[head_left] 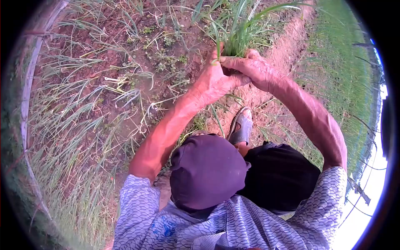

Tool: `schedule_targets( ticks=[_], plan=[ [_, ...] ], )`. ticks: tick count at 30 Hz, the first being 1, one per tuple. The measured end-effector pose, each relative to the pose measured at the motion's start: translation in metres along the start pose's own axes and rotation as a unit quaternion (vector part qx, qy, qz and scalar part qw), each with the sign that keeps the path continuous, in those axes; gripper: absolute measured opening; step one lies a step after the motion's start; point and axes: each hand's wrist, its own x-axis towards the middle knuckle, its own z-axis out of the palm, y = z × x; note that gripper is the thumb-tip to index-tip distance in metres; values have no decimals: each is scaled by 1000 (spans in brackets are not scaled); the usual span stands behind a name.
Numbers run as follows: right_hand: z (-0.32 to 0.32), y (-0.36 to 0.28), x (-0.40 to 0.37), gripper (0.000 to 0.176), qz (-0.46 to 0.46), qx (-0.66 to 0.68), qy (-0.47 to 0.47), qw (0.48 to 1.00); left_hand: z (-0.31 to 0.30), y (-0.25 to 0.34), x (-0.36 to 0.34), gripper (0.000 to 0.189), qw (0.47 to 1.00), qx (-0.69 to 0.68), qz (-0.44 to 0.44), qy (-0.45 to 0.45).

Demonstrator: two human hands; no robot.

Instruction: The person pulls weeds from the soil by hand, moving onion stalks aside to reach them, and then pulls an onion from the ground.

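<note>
Together, your left hand [214, 81] and right hand [256, 71] grip a bunch of long, thin green grass-like leaves [238, 39], held at the far side, above a reddish-brown soil path [287, 54] and beyond a grey sandal [243, 128].

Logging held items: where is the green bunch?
Top of the head view, right of centre, the green bunch is between the left hand and right hand, above the sandal.

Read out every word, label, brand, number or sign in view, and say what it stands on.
No text can be read.
Blue print on the patterned shirt: too small and blurred to tell whether it holds letters.
Sandal: no readable mark.
</note>
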Motion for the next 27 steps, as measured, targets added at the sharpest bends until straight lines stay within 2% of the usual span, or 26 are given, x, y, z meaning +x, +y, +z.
schedule_targets(
  ticks=[1, 2, 3, 5, 6, 8, 9, 10, 11, 12, 13, 14, 15, 16, 17, 19, 20, 22, 23, 26, 27],
  plan=[
    [12, 1, 3, 41, -17, 88, -9, 996, 1, 8, -1, 57, 999, 18, -24, -23],
    [18, -7, 3, 45, 61, 150, -25, 986, -2, -6, -5, 33, 998, 28, -54, 5],
    [24, -15, 1, 48, 139, 210, -44, 967, -4, 8, -12, 23, 999, 28, -40, 16],
    [35, -16, -13, 65, 117, 123, -67, 983, -7, -2, -29, 25, 994, 12, -95, 54],
    [39, -20, -26, 71, 98, 37, -82, 991, -4, -19, -32, 26, 992, -100, -61, 42],
    [27, -33, -42, 63, 43, -146, -191, 970, -11, -20, -50, 18, 990, 115, 66, -46],
    [22, -19, -46, 57, 83, -192, -204, 956, -20, -16, -56, 14, 965, 243, 27, -92],
    [16, -5, -50, 53, 121, -238, -219, 938, -29, -12, -62, 11, 918, 368, 2, -147],
    [0, 31, -56, 52, 159, -256, -228, 926, -41, -26, -66, 12, 889, 395, 203, -110],
    [-3, 32, -59, 50, 167, -423, -260, 852, -53, 1, -68, 14, 897, 397, 116, -157],
    [-25, 84, -70, 49, 96, -451, -212, 862, -69, 37, -67, 15, 896, 395, 29, -203],
    [-30, 91, -84, 50, 81, -496, -199, 841, -94, 51, -61, 14, 723, 589, 320, -169],
    [-35, 100, -98, 50, 67, -540, -184, 818, -123, 87, -47, 21, 660, 642, 365, -138],
    [-41, 81, -115, 48, 202, -436, -127, 868, -163, 128, -35, 29, 614, 683, 391, -59],
    [-54, 112, -117, 40, 151, -473, -118, 860, -215, 175, -30, 43, 575, 705, 408, 71],
    [-70, 129, -119, 28, 193, -408, -69, 890, -348, 276, -33, 74, 493, 672, 408, 374],
    [-78, 134, -115, 25, 197, -370, -39, 907, -381, 313, -47, 90, 481, 634, 413, 443],
    [-88, 153, -103, 18, 208, -288, 16, 935, -295, 323, -81, 73, 565, 670, 343, 337],
    [-93, 166, -91, 18, 178, -299, 32, 937, -289, 308, -85, 67, 583, 686, 288, 327],
    [-103, 198, -39, 16, 90, -338, 92, 932, -280, 212, -98, 56, 615, 717, 136, 298],
    [-102, 210, -22, 16, 73, -352, 108, 927, -269, 182, -105, 56, 643, 710, 99, 270]
  ],
)
